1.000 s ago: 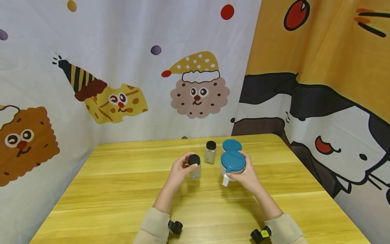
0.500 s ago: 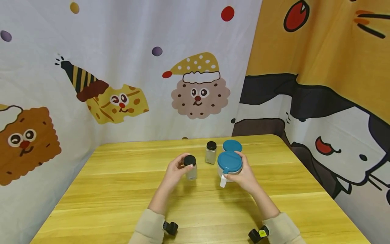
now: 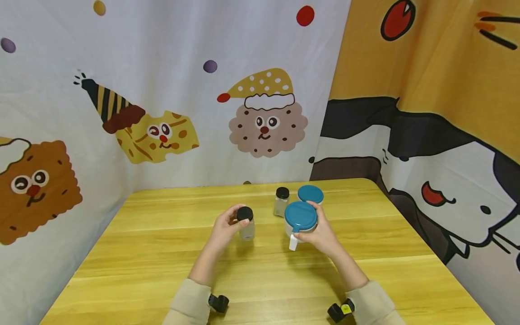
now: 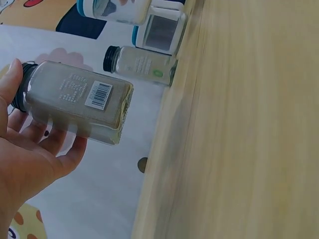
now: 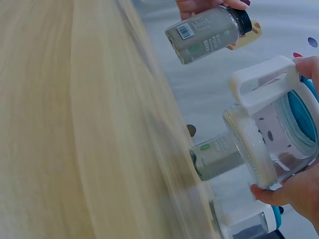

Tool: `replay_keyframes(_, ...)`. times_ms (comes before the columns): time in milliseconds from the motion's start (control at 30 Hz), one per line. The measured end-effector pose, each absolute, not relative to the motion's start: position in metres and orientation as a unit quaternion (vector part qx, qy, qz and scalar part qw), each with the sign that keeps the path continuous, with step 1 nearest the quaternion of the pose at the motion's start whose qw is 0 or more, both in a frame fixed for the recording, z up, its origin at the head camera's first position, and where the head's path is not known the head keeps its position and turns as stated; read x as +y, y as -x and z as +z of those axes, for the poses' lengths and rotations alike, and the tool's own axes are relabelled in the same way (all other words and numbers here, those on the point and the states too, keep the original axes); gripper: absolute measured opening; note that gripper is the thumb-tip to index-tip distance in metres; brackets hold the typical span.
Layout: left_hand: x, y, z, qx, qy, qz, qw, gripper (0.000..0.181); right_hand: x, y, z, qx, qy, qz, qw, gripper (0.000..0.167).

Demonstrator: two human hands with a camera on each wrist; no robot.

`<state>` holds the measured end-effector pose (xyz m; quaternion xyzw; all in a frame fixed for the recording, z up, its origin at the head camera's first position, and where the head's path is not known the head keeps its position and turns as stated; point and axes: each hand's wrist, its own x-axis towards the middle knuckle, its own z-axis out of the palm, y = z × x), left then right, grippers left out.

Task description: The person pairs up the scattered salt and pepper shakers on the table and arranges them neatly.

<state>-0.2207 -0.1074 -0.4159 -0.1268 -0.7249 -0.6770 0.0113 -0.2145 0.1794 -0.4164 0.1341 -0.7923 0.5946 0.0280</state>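
My left hand [image 3: 221, 230] grips a clear glass spice jar [image 4: 75, 99] by its black lid, thumb on one side and fingers on the other. The jar bears a barcode label and is held above the table. My right hand [image 3: 322, 234] holds a clear seasoning canister [image 5: 279, 129] with a blue lid and a white handle, also off the tabletop. Behind the canister stands another black-lidded spice jar [image 3: 281, 206]. A second blue-lidded canister [image 3: 311, 193] sits at the back, partly hidden by the held one.
The wooden table [image 3: 162, 253] spreads under both hands, its far edge just behind the standing containers. A printed cartoon curtain [image 3: 170, 67] hangs beyond it. A small black camera is strapped at each wrist.
Both hands have moved a little to the left, the left one carrying the spice jar and the right one the canister. The containers at the back stay where they were.
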Motion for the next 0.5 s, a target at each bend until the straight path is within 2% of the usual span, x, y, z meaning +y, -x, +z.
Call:
replay_keyframes(233, -0.116, 0.220, -0.416, -0.727, 0.128, -0.675, 0.015, 0.044, 0.172, 0.217, -0.420, -0.787, -0.149, 0.598, 0.018, 0.096)
replay_keyframes(500, -0.127, 0.235, -0.443, -0.723, 0.135, -0.677, 0.034, 0.042, 0.163, 0.218, -0.424, -0.787, -0.157, 0.597, 0.009, 0.095)
